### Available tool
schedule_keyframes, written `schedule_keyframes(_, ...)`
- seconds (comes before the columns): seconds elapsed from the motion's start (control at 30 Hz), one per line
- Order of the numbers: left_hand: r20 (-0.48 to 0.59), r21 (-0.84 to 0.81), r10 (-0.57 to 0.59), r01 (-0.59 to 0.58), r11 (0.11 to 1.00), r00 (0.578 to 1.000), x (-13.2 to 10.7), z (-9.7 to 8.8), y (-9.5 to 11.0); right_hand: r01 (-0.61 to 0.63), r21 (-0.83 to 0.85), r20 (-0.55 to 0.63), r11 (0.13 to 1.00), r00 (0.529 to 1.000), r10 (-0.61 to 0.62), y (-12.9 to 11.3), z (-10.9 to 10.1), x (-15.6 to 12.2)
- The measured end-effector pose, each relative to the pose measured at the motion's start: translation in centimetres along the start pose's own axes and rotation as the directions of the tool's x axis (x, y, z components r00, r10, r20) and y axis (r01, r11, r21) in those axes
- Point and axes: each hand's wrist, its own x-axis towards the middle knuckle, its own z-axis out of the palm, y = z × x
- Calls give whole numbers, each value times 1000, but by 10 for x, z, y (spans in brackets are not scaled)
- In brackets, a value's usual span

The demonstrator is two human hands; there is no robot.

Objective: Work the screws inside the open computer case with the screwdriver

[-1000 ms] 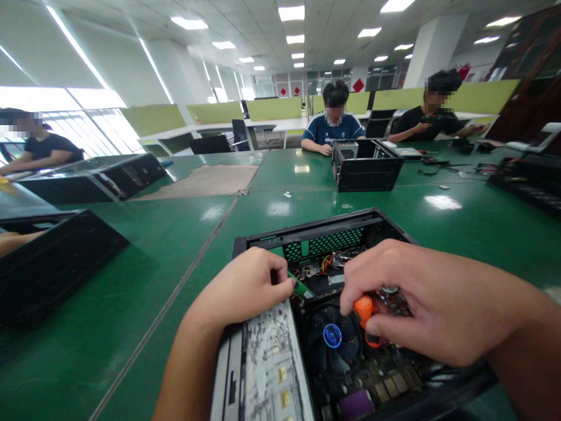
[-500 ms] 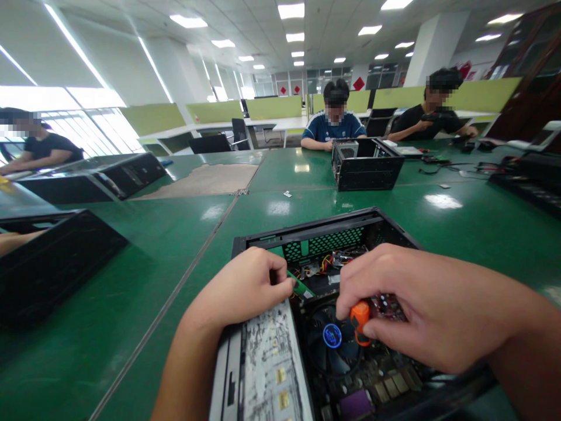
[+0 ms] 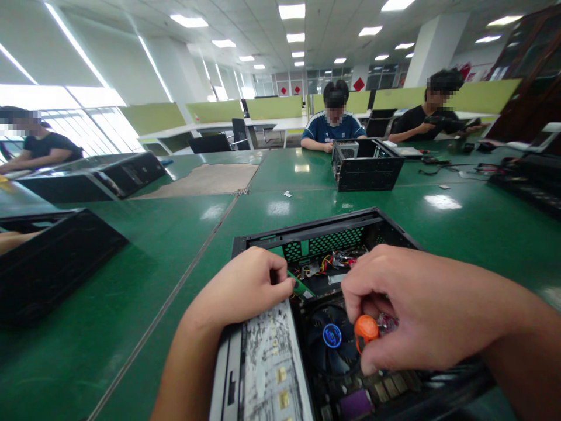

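Observation:
An open black computer case (image 3: 307, 237) lies on the table in front of me. My left hand (image 3: 263, 286) rests at its left side, fingers pinched at the end of a narrow green circuit board (image 3: 302, 287). Under that wrist is a scuffed silver metal drive (image 3: 272, 362). My right hand (image 3: 403, 310) is over the motherboard, curled round the orange handle of a screwdriver (image 3: 366, 331); its shaft is hidden. Left of the handle sits a black cooling fan (image 3: 332, 335) with a blue centre. A purple connector (image 3: 356, 403) shows below.
Across the green table (image 3: 188, 234), a person (image 3: 335, 126) sits behind another open case (image 3: 368, 166). More cases (image 3: 56, 263) stand at the left, one with someone's arm inside. At right are cables and dark parts (image 3: 526, 175); another person (image 3: 432, 114) handles a dark object.
My right hand has shifted slightly right, the orange handle has turned and tilted, and my thumb has moved down it. My left hand stays put. The person at back right has raised a dark object.

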Motion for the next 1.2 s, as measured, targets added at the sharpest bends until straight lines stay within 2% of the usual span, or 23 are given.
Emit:
schedule_keyframes(0.13, 0, 3, -1, 1, 1000, 1000, 1, 1, -1, 145, -33, -38, 989, 989, -146, 2, -2, 0)
schedule_keyframes(0.2, 0, 6, 2, -2, 1000, 1000, 1, 1, -1, 175, -37, -79, 984, 981, -177, 2, -5, 0)
schedule_keyframes(0.33, -2, 8, 6, -6, 1000, 1000, 1, 0, -1, 102, -26, -218, 994, 970, -105, 6, -6, 1)
schedule_keyframes(0.5, 6, -1, 6, -6, 1000, 1000, 0, 0, -1, -27, -117, -418, 993, 908, -25, 12, -3, 5)
schedule_keyframes(0.9, 12, 8, -4, 4, 1000, 1000, 0, -1, 0, -73, -80, -317, 994, 948, 44, 6, 0, 12)
schedule_keyframes(1.2, 1, 12, 9, -9, 1000, 1000, 0, -1, -1, -93, -102, -359, 990, 932, 51, 7, 0, 10)
